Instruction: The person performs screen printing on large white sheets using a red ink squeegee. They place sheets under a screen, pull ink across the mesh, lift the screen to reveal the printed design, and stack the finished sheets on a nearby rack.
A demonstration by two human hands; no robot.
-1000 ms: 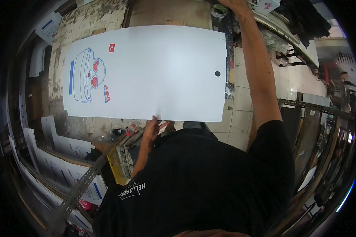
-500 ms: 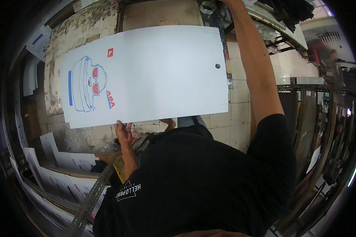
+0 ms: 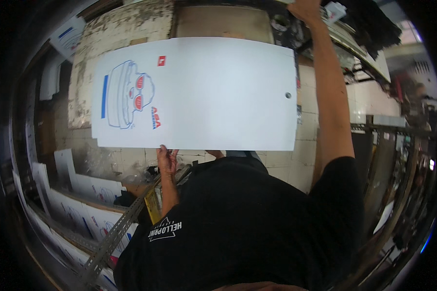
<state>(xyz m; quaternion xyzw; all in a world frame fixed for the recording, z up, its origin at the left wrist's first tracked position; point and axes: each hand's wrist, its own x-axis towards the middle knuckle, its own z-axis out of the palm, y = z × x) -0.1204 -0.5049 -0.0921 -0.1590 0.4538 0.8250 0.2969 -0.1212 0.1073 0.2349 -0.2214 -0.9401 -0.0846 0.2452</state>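
Observation:
A large white printed cardboard sheet (image 3: 228,97) lies flat in front of me, with a round hole near its right end and a blue-and-red drawing at its left. My left hand (image 3: 167,162) is at the sheet's near edge, left of the middle, with its fingertips closed on that edge. Beyond the sheet's far right corner, my right arm reaches out. My right hand (image 3: 307,9) is at the top of the view, over the dark edge of the worktable, beside a small white crumpled thing (image 3: 335,12). Its fingers are partly cut off, so I cannot tell what it touches.
Beneath the sheet is a worn, paint-flaked board (image 3: 121,29), with a framed panel (image 3: 223,22) beside it. A roll of tape (image 3: 280,22) sits farther right. More printed sheets (image 3: 85,213) stand in a metal rack (image 3: 114,233) at lower left. Shelving (image 3: 398,145) lines the right.
The sheet sits farther right in the view and its near edge looks more level. My left hand stays at that edge. More of my right hand shows at the top.

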